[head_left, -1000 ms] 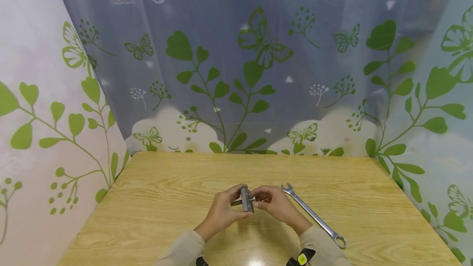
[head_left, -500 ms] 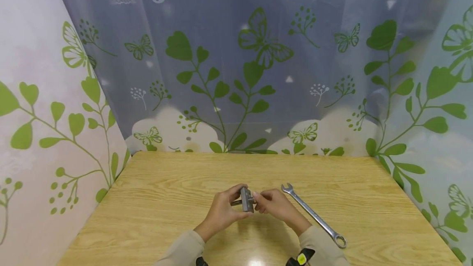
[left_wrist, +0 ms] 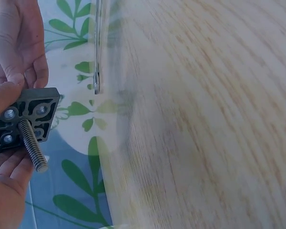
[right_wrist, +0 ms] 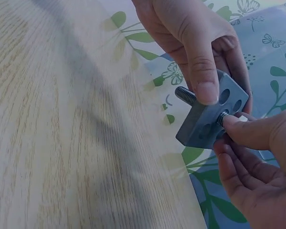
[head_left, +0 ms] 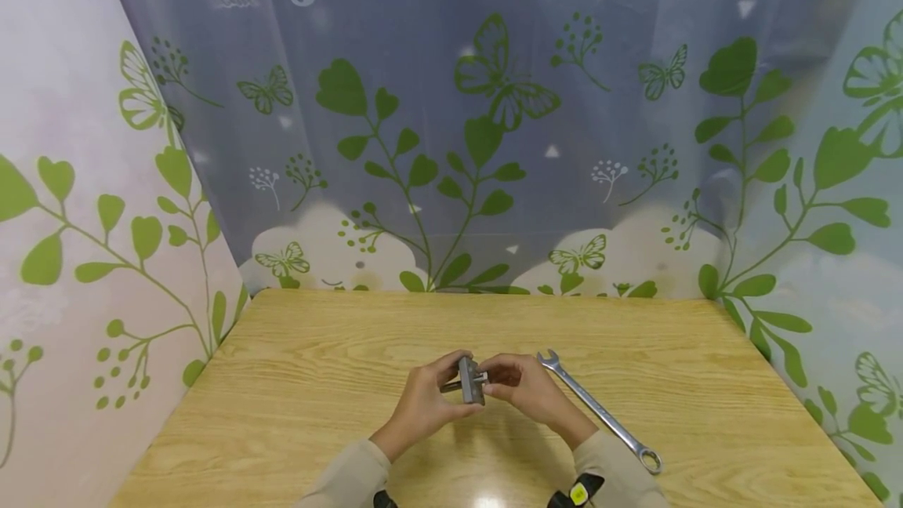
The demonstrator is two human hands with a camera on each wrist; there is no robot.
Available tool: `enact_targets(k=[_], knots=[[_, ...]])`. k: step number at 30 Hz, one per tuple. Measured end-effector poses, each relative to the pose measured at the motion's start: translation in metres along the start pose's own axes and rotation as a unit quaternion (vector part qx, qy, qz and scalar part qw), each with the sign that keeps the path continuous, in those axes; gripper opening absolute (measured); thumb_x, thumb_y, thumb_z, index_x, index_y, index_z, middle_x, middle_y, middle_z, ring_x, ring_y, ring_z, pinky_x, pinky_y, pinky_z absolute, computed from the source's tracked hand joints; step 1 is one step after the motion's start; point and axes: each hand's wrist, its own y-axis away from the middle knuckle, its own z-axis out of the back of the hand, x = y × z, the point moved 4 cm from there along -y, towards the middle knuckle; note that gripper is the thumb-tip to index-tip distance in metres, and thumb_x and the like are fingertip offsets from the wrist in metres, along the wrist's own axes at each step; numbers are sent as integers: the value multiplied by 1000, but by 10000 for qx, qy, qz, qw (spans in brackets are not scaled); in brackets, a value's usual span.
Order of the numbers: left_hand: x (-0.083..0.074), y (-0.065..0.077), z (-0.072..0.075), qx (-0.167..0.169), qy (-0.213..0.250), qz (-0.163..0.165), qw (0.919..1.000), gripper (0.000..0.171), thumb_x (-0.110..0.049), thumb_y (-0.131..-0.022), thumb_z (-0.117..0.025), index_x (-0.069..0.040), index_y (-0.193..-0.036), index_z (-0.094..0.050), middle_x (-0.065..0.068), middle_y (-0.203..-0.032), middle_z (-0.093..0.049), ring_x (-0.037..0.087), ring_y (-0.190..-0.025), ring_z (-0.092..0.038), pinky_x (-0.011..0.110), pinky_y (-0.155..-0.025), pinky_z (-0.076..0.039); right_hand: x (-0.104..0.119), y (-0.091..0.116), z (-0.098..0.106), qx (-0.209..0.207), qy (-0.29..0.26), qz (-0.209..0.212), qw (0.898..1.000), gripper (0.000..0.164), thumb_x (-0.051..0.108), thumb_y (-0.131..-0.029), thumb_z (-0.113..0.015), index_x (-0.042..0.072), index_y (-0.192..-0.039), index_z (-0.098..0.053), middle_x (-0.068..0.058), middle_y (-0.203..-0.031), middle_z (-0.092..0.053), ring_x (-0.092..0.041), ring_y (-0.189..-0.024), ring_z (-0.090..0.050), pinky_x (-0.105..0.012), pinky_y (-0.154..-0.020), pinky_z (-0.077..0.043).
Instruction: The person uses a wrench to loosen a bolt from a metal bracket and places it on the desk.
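Note:
A grey square block [head_left: 469, 381] with round recesses is held above the table by its edges in my left hand [head_left: 426, 402]. Through its middle runs a threaded bolt [left_wrist: 32, 145], which sticks out on both sides. In the left wrist view the block's ribbed face [left_wrist: 26, 114] shows, with the longer threaded end pointing out. My right hand [head_left: 525, 389] pinches the bolt's other end between thumb and fingers, close to the block's flat face [right_wrist: 212, 117]. The fingers partly cover that end, so its shape cannot be made out fully.
A silver combination wrench [head_left: 600, 412] lies slantwise on the wooden table [head_left: 317, 359], just right of my right hand. Behind and beside the table hangs a curtain [head_left: 437, 179] printed with leaves and butterflies.
My right fingers and thumb have shifted back and forth on the bolt's end: curled in tighter half a second ago, reaching further forward now. The left hand and block stay in place.

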Motion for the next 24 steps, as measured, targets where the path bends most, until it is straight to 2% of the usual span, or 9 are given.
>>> enact_targets(k=[3,9,14,18,21,24], knots=[[0,0,0,3,40,3,10000,63,7,-72,-79,9,-129,-51,30,-123,-58,40,-109,-61,44,-90,-54,1,0,-1,45,-138,58,9999,25,6,-90,-66,1,-114,-65,-15,-105,-67,-26,-95,-64,-23,-77,-55],[0,1,1,-37,-34,-58,10000,63,5,-72,-80,8,-129,-52,27,-123,-60,39,-108,-62,41,-90,-55,1,-1,-1,46,-76,114,9999,26,5,-88,-67,0,-114,-65,-15,-105,-67,-25,-93,-64,-23,-77,-56],[2,1,1,-94,-139,-99,9998,64,3,-72,-81,8,-129,-52,27,-121,-61,40,-107,-62,39,-88,-56,-1,-1,-1,-24,80,-150,9999,31,19,-91,-67,-1,-114,-65,-14,-101,-68,-24,-90,-65,-32,-76,-58],[2,0,0,-112,-4,22,9999,64,5,-73,-80,8,-130,-51,29,-122,-59,39,-108,-62,42,-89,-55,-5,-2,-1,-172,198,-544,9982,41,34,-98,-55,-5,-99,-68,-11,-83,-69,-19,-73,-66,-41,-69,-59],[15,-1,-3,-89,69,38,9999,65,5,-73,-80,6,-131,-51,30,-125,-57,39,-110,-61,43,-90,-54,-6,-3,-2,-188,165,-712,9972,50,38,-100,-49,-6,-89,-69,-9,-71,-67,-17,-63,-64,-41,-63,-59],[28,-2,-6,-62,50,35,10000,66,0,-73,-81,2,-132,-51,26,-126,-58,36,-112,-61,39,-91,-54,-5,-4,-1,-139,144,-734,9971,46,37,-99,-52,-4,-89,-69,-8,-70,-67,-15,-62,-63,-41,-63,-59]])
